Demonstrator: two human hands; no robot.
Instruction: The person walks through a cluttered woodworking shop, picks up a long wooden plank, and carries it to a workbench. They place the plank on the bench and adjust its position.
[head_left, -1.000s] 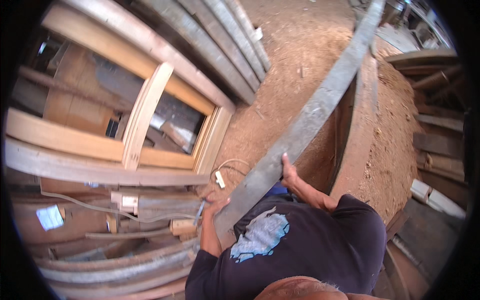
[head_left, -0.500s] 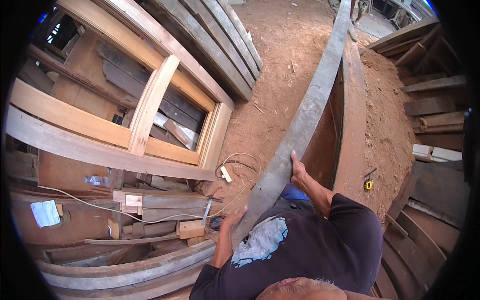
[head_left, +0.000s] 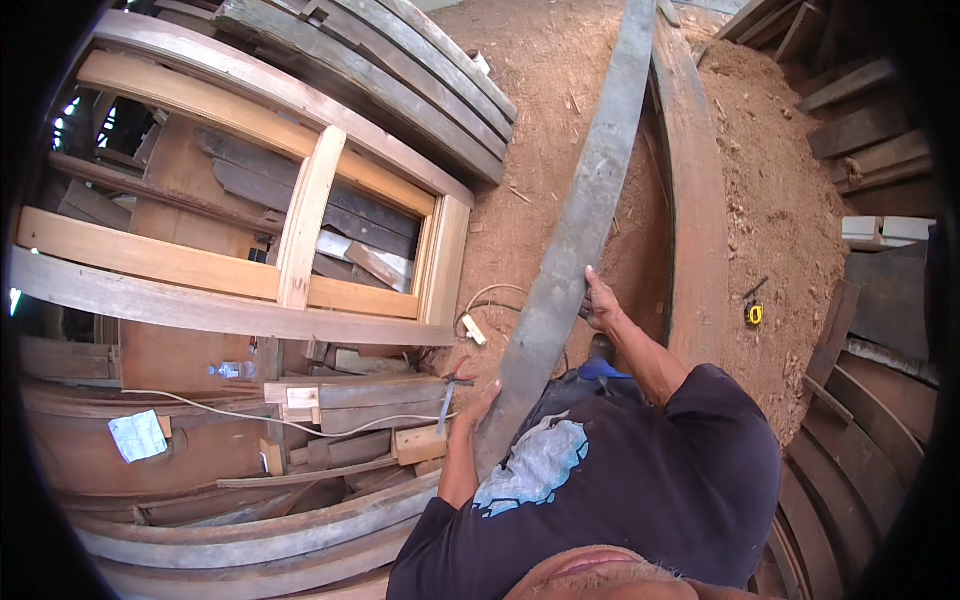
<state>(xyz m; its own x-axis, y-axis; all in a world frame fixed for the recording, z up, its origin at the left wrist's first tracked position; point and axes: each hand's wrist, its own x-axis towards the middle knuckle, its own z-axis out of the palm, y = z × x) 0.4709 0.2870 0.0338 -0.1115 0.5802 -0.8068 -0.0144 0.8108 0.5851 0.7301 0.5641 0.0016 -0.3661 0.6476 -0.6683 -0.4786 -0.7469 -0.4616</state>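
A long, weathered grey plank (head_left: 575,230) runs from in front of my body away to the far edge of the view. My left hand (head_left: 478,410) grips its left edge near the close end, with most of the fingers hidden beneath. Farther along, my right hand (head_left: 602,303) holds the right edge, its thumb up along the side and the other fingers out of sight under the wood. Just right of the plank lies a thick brown timber beam (head_left: 697,200), partly covered by the plank at its far end.
A pale wooden frame (head_left: 310,220) stands at left, with stacked boards (head_left: 390,80) behind it. A white power strip (head_left: 473,329) and its cord lie left of the plank. On the sawdust at right sits a yellow tape measure (head_left: 754,314). More timber (head_left: 870,420) lines the right side.
The whole view has shifted a little. The plank's far end now appears farther left, and both hands keep their hold on its edges.
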